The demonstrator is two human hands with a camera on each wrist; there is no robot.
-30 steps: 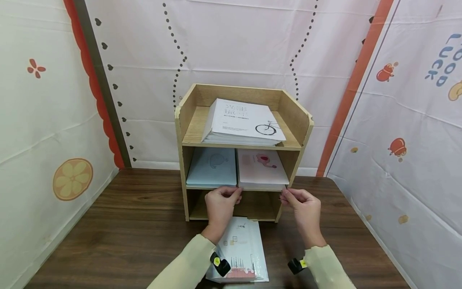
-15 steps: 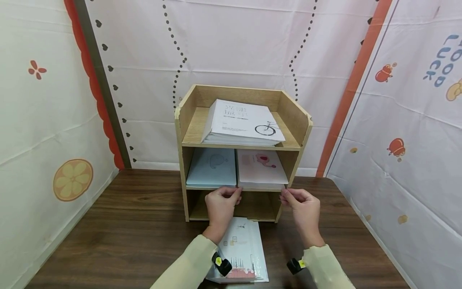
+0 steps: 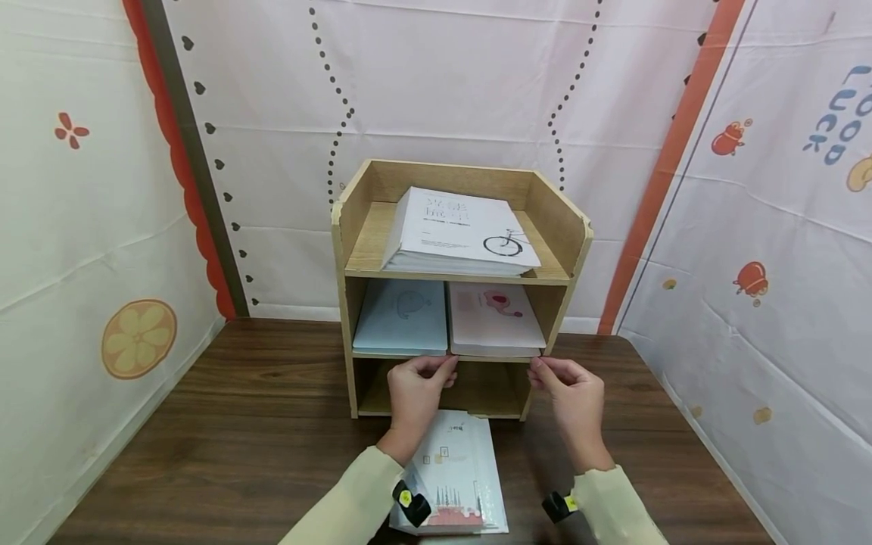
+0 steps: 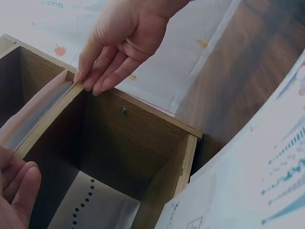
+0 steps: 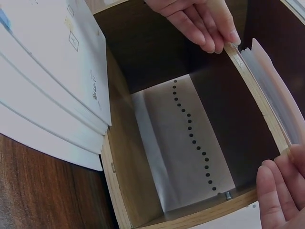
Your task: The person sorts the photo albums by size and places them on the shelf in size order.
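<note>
On the middle level of a wooden desk shelf point(image 3: 579, 250) lies a stack of pink-covered notebooks point(image 3: 493, 318), its front edge close to the board's edge. My left hand point(image 3: 417, 390) is at the stack's front left corner, thumb and forefinger pinched together. At the front right corner, my right hand point(image 3: 575, 401) pinches in the same way. In the left wrist view, that right hand point(image 4: 128, 38) has its thumb at the notebook corner and its other fingers curled below the board. The right wrist view shows the pink notebook point(image 5: 271, 78) standing just behind the board edge; some fingertips are hidden.
Left of the pink stack lie blue notebooks point(image 3: 400, 314). A thick pile of white books point(image 3: 463, 231) sits on the top level. In front of the shelf, several white booklets point(image 3: 456, 469) lie on the dark wooden table point(image 3: 272, 424), partly beneath my left forearm. Printed cloth surrounds the table.
The front edge of the pink notebooks appears slightly farther back, nearer to flush with the board. Both hands stay at the corners, almost unmoved.
</note>
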